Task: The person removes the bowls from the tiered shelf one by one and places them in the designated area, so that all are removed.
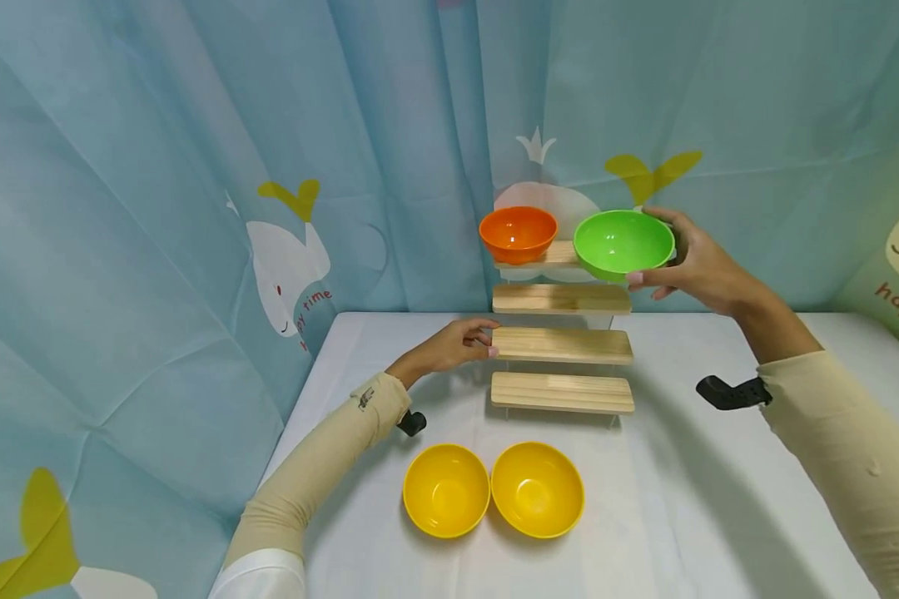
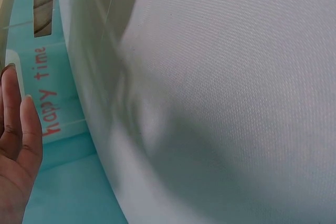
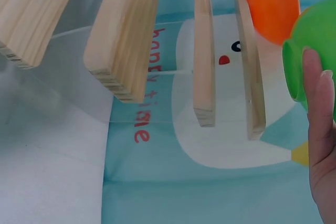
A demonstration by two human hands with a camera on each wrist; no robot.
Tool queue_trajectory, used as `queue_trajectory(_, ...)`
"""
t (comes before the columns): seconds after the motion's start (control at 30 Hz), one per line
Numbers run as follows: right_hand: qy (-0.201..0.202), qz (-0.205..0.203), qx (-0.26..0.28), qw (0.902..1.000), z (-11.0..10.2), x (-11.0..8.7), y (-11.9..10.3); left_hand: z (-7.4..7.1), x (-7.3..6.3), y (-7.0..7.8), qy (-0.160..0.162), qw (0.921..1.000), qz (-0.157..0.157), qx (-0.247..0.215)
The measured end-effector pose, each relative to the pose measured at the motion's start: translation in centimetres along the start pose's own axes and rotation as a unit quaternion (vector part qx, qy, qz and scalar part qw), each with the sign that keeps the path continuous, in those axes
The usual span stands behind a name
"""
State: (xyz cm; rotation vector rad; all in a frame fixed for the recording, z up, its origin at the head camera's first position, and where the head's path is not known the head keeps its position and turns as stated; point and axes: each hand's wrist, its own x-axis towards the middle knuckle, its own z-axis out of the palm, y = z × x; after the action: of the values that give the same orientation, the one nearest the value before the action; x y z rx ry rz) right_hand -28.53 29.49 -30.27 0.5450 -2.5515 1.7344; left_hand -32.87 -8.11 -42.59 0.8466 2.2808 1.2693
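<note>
My right hand grips a green bowl by its right side, with the thumb low in front and the fingers behind. In the right wrist view, a gap shows between the green bowl's foot and the top board. An orange bowl sits upright on the left end of that top board. My left hand holds the left end of a lower board of the four-tier wooden rack, thumb in front and index finger behind. In the left wrist view its fingers show at the left edge.
Two yellow bowls stand side by side on the white tablecloth, in front of the rack. Clear supports carry the boards. A light blue curtain with whale prints hangs behind and to the left.
</note>
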Motion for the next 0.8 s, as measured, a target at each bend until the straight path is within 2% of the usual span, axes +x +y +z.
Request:
queue_trajectory(0.23, -0.001, -0.005, -0.026, 0.9996, 0.4, -1.1, -0.5, 0.1, 0.1, -0.2, -0.002, 1.0, 0.0, -0.004)
queue_trajectory(0.8, -0.022, -0.025, 0.001, 0.9994, 1.1, -4.8, -0.2, 0.2, 0.1, -0.2, -0.009, 1.0, 0.004, -0.003)
